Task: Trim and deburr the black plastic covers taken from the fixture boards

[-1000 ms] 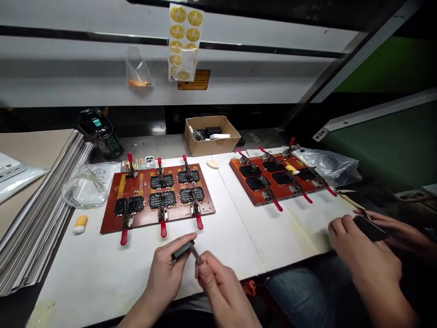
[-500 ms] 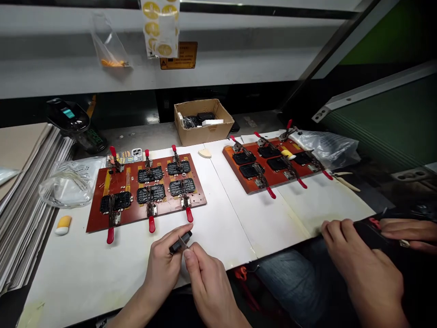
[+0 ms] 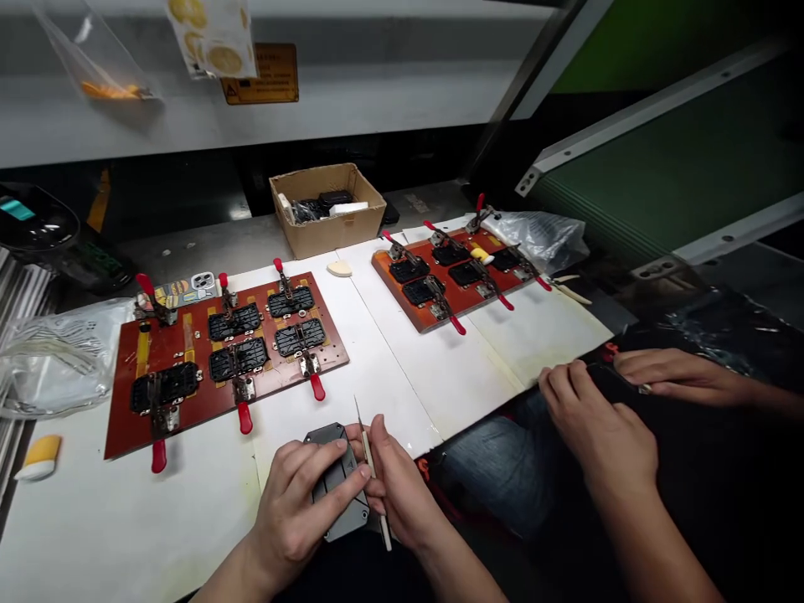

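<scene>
Grey plastic now faces up where only a dark edge showed a moment before: the person's left hand (image 3: 295, 511) has turned the angular housing (image 3: 336, 481) flat, with its fingers spread over the top and closed around it, at the near edge of the white bench top (image 3: 157, 519). The right hand (image 3: 402, 494) sits just beside it, its fingers (image 3: 380, 452) pinched narrow on the pale shaft of a slim pick (image 3: 370, 456). The pick now stands tip-up, clear of the housing rather than against it. Open white surface runs left of the hands and ahead of them, up to a red-brown fixture board (image 3: 219, 368), whose nearest red clamp handle (image 3: 244, 417) stands just ahead of the left hand. A second board (image 3: 433, 293) lies farther right, well apart. At the right, a co-worker's two hands (image 3: 596, 427) hold a dark object (image 3: 612, 381) above a denim-covered knee (image 3: 502, 469), near the bench's front edge.
</scene>
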`<action>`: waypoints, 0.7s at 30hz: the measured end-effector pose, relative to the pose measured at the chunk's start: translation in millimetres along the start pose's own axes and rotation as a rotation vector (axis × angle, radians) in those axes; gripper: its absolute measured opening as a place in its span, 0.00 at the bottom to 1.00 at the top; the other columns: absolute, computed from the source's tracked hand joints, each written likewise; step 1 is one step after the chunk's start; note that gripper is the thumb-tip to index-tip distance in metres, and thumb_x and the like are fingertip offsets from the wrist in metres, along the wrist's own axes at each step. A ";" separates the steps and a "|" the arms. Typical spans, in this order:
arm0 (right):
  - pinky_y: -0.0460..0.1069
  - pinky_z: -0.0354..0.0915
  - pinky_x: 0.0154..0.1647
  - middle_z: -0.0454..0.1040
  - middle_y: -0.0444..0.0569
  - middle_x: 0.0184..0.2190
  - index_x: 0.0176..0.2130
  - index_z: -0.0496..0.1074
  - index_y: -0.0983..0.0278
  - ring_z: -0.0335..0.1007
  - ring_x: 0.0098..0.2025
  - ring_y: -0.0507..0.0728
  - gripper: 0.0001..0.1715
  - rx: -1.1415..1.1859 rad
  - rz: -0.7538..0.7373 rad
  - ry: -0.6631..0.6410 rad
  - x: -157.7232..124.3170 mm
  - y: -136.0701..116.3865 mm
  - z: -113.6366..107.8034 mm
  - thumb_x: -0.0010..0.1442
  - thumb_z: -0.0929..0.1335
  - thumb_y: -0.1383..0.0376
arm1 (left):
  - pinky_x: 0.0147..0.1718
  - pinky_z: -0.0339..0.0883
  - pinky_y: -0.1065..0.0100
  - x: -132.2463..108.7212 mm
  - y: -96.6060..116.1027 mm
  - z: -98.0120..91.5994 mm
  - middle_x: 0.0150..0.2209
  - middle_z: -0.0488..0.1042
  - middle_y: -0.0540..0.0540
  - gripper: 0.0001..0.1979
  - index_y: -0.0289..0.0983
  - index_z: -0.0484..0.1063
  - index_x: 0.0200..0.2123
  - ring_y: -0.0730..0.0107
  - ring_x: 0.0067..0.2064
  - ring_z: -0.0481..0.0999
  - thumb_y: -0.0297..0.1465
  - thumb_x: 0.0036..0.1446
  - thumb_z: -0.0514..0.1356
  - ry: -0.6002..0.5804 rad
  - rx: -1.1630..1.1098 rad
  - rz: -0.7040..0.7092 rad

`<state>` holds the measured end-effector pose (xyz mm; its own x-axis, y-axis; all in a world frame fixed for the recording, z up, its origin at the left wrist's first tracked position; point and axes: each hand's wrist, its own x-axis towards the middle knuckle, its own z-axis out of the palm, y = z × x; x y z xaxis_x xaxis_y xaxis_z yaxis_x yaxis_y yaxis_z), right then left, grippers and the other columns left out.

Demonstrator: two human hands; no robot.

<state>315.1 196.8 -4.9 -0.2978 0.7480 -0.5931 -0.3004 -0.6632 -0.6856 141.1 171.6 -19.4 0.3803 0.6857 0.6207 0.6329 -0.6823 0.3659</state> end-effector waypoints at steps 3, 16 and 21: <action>0.40 0.40 0.16 0.54 0.34 0.22 0.36 0.65 0.63 0.39 0.19 0.43 0.26 -0.074 -0.017 -0.058 1.5 -4.6 -2.5 0.61 0.72 0.44 | 0.58 0.66 0.56 -7.5 1.7 0.4 0.56 0.70 0.39 0.24 0.42 0.73 0.58 0.59 0.57 0.69 0.18 0.64 0.53 -0.017 -0.015 0.036; 0.43 0.50 0.23 0.59 0.38 0.24 0.36 0.69 0.64 0.51 0.23 0.46 0.26 -0.317 -0.285 0.020 9.1 -2.0 -17.1 0.65 0.67 0.43 | 0.47 0.79 0.61 15.3 26.1 -3.6 0.48 0.83 0.39 0.31 0.38 0.75 0.52 0.48 0.52 0.81 0.42 0.45 0.75 -0.043 -1.278 -1.588; 0.45 0.66 0.29 0.68 0.44 0.37 0.49 0.71 0.62 0.62 0.27 0.48 0.24 -0.265 -0.353 0.209 9.9 -1.5 -28.3 0.72 0.59 0.47 | 0.46 0.80 0.58 12.5 14.0 -1.9 0.49 0.83 0.39 0.34 0.39 0.76 0.50 0.44 0.51 0.81 0.40 0.37 0.78 -0.096 -1.354 -1.696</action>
<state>338.2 205.9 -21.7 -0.0229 0.9332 -0.3586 -0.1014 -0.3590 -0.9278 153.5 170.1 -5.2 0.1746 0.6414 -0.7470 -0.4051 0.7383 0.5393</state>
